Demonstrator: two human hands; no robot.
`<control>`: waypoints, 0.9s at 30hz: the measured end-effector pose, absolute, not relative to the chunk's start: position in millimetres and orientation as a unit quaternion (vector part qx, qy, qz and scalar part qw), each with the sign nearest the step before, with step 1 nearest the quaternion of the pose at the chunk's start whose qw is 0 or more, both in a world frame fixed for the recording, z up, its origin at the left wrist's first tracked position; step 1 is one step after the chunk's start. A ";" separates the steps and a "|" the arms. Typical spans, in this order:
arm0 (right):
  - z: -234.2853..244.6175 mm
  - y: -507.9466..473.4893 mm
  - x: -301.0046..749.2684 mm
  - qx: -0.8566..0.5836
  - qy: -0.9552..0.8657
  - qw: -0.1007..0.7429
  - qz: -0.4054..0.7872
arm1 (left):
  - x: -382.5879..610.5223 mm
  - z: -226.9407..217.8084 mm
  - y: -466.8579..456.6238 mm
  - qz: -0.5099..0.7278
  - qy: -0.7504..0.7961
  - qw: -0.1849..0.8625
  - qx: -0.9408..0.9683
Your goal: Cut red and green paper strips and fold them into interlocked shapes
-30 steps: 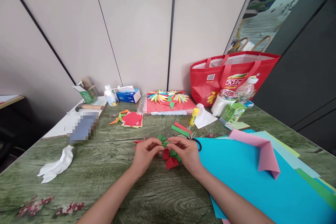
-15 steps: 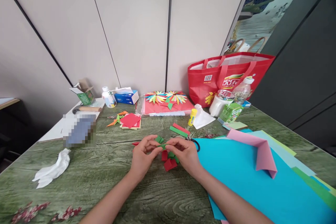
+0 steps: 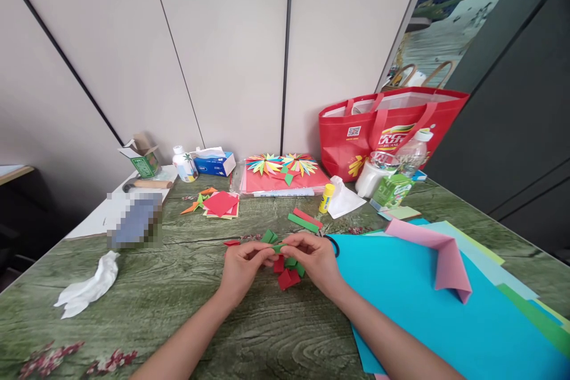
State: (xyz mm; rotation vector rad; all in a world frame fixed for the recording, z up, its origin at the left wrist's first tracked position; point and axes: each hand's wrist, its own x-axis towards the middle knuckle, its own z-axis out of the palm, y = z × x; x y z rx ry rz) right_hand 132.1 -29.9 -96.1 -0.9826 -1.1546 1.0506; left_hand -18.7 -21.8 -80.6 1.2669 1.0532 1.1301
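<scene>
My left hand (image 3: pixel 243 267) and my right hand (image 3: pixel 314 261) meet over the middle of the green table (image 3: pixel 178 303). Both pinch a small folded green paper piece (image 3: pixel 276 247) between thumbs and fingertips. Under and between the hands lies a pile of folded red and green paper pieces (image 3: pixel 288 273). A pair of red and green paper strips (image 3: pixel 305 221) lies just beyond the right hand. Black scissor handles (image 3: pixel 332 244) show at the edge of the big blue sheet (image 3: pixel 423 320).
Large coloured sheets with a folded pink sheet (image 3: pixel 439 255) cover the right side. Farther back are a yellow glue stick (image 3: pixel 326 198), a red bag (image 3: pixel 387 130), paper stars on a red stack (image 3: pixel 282 175), red squares (image 3: pixel 221 203), a tissue box (image 3: pixel 216 162). A crumpled tissue (image 3: pixel 89 288) lies left.
The fingers of both hands have closed tighter on the green piece; half a second ago the left fingers were more lifted. The view shifted slightly.
</scene>
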 end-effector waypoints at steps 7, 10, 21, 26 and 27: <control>-93.7 -29.3 132.6 -0.422 -0.475 0.602 0.483 | -18.2 -78.3 -22.0 0.469 0.446 0.531 0.547; -93.1 -29.2 133.6 -0.421 -0.479 0.596 0.487 | -18.8 -78.5 -22.1 0.466 0.439 0.529 0.557; -89.8 -32.9 133.1 -0.428 -0.563 0.547 0.449 | -19.7 -82.0 -26.5 0.437 0.439 0.473 0.627; -92.3 -32.5 137.0 -0.430 -0.647 0.495 0.389 | -22.4 -85.7 -27.2 0.407 0.423 0.410 0.698; -92.5 -32.7 137.6 -0.428 -0.660 0.489 0.378 | -23.0 -85.7 -27.4 0.401 0.420 0.399 0.710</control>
